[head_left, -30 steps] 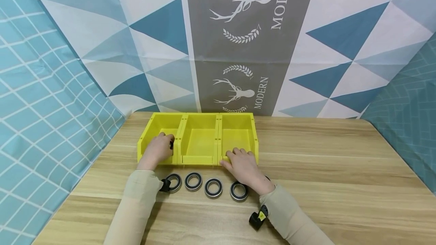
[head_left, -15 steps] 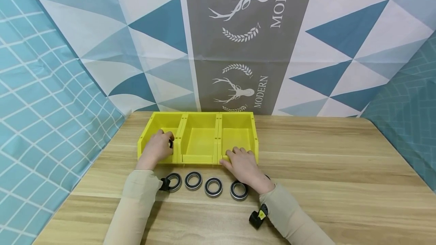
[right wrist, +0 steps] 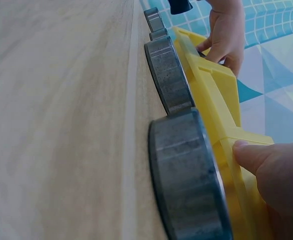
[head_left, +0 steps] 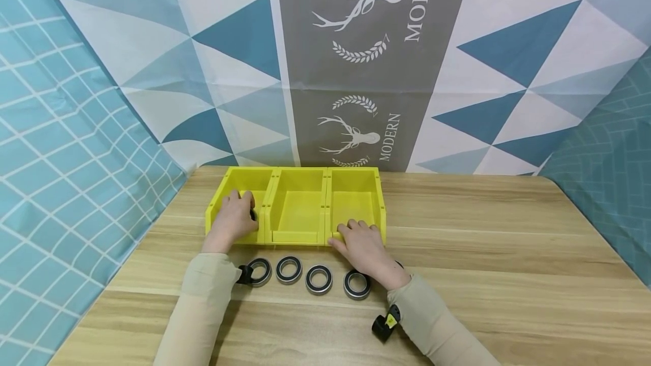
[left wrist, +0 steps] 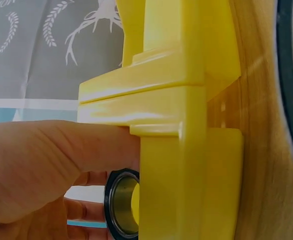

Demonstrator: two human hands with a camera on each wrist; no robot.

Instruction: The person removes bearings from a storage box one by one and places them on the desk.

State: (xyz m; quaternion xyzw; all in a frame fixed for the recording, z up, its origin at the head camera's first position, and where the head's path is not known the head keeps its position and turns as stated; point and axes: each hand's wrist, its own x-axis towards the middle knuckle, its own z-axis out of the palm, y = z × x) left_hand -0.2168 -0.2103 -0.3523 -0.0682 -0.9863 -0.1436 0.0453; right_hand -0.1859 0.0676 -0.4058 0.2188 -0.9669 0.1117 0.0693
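Observation:
My left hand [head_left: 231, 220] reaches into the left compartment of a yellow three-part bin [head_left: 295, 238]. It holds a ball bearing [left wrist: 117, 205] with dark seals, standing on edge close behind the front wall in the left wrist view. In the head view, only a dark sliver of that bearing shows by the thumb. My right hand [head_left: 362, 246] rests over the front edge of the right compartment, its fingers bent loosely over the lip. The right thumb [right wrist: 249, 154] touches the yellow front in the right wrist view.
Several more bearings lie in a row before the bin, including one near the left wrist camera [head_left: 259, 265] and another by the right forearm [head_left: 357, 276]. Part of one more is hidden behind the right wrist. A patterned wall [head_left: 351, 72] rises behind the wooden table [head_left: 483, 253].
My left hand has shifted slightly left and back inside the left compartment, with the bearing at its thumb. The right hand and the row of bearings stay put.

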